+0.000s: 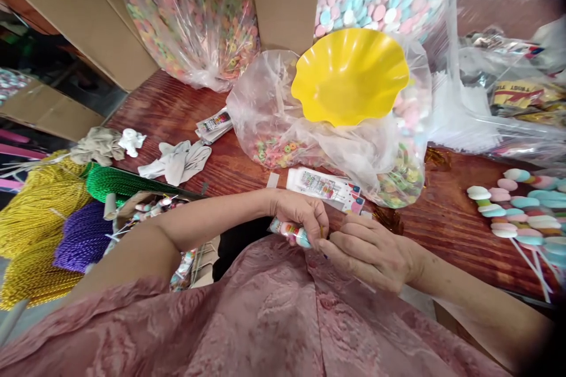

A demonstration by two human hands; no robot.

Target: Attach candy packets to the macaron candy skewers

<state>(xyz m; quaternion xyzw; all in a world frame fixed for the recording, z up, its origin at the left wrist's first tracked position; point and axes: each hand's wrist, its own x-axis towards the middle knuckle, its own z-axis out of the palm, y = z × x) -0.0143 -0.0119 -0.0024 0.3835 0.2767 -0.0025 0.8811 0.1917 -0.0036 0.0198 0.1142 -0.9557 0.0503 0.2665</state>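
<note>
At nine o'clock from where I watched lay the bundles of yellow twist ties (39, 200), with green ones (115, 181) and purple ones (82, 235) just beside them. Moving right, the left hand (300, 212) was closed around a small wrapped candy skewer (292, 232), pinching it close to the body at the near edge of the wooden table (442, 218). The skewer looked light to me, soft in its stacked pieces and slippery in its clear wrap, so I judged the bare end the safer place to grip, not the sweets. The right hand (371, 250) touched the left, its fingers curled at the skewer's end; I couldn't tell exactly what they pinched. At twelve o'clock a yellow scalloped bowl (349, 73) sat on a bag of ring candies (309, 141). At three o'clock lay finished marshmallow skewers (517, 212).
</note>
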